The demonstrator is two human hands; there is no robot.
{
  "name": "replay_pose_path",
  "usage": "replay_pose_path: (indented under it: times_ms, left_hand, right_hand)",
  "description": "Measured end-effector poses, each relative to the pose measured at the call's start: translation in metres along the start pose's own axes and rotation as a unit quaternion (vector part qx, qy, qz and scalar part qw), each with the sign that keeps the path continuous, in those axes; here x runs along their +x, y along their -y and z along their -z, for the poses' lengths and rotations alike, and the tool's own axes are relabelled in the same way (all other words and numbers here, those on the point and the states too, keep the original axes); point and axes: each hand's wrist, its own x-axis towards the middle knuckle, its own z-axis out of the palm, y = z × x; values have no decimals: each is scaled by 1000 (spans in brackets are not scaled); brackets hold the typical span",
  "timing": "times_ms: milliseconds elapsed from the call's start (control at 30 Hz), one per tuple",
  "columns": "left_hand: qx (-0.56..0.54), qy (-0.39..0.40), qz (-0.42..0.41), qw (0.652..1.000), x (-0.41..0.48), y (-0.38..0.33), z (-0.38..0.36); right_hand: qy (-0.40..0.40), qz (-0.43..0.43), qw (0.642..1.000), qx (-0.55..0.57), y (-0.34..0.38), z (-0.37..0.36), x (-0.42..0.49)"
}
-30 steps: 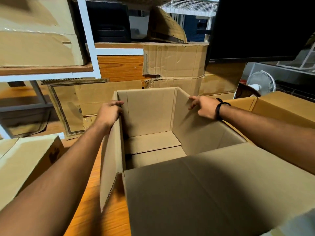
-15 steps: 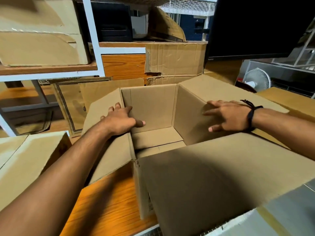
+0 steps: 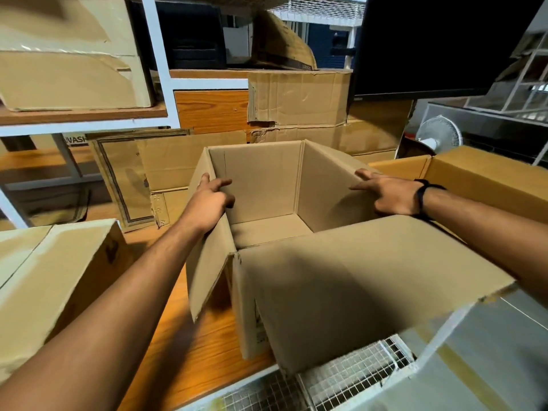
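Observation:
An open brown cardboard box [image 3: 267, 179] stands on a wooden table [image 3: 192, 351], empty inside. My left hand [image 3: 210, 200] grips the top edge of the box's left flap [image 3: 204, 262], fingers curled over it towards the inside. My right hand [image 3: 388, 192], with a dark band on the wrist, rests with straight fingers on the right flap, which is folded outward. The wide near flap [image 3: 355, 277] leans towards me and overhangs the table's front edge.
A closed carton [image 3: 53, 277] sits at the left. Another open carton [image 3: 489, 179] touches the box's right side. Flattened cartons [image 3: 296, 96] lean against the white shelving [image 3: 160, 54] behind. A dark monitor [image 3: 430, 40] hangs at upper right over a small white fan [image 3: 439, 137]. Wire mesh [image 3: 341, 378] lies below the table edge.
Both side flaps were pushed outward from upright. Since half a second ago the left flap has swung steeper, and my left hand now curls over its edge. My right hand stays flat on the right flap.

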Motion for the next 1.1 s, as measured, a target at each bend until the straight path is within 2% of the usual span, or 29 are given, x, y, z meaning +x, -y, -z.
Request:
replay_pose_path:
  times_ms: [100,200,267,333,467,567,700,800,967,1100]
  left_hand:
    - [2,-33,-9,999,-8,-4,4]
    - [34,-59,-1,998,-17,-13,11]
    - [70,-58,6,996,-31,-21,16]
    - [82,-50,3,995,-46,-24,17]
    - [222,-36,-18,974,-82,-25,8]
    - [250,-5,-28,968,-97,-14,1]
    - [99,-9,-43,994,-107,-7,-11]
    - [41,-10,-40,998,-111,-8,-16]
    - [21,-13,-46,999,-113,-9,-17]
    - [48,0,-39,998,-113,-7,-8]
  right_hand:
    - [-38,7,998,-41,7,2,-7]
    - [-115,41,984,-132,15,4,-14]
    - [-138,69,980,-127,26,5,-28]
    - [-114,82,987,-73,41,5,-48]
    - [-35,95,993,-56,66,-8,-80]
    - [-52,99,993,-33,69,-27,-81]
    - [-176,104,978,-41,66,-52,-79]
    - [-224,90,969,-55,69,-65,-79]
    - [-234,93,967,-48,70,-65,-81]
    - [-182,102,978,11,72,-47,-82]
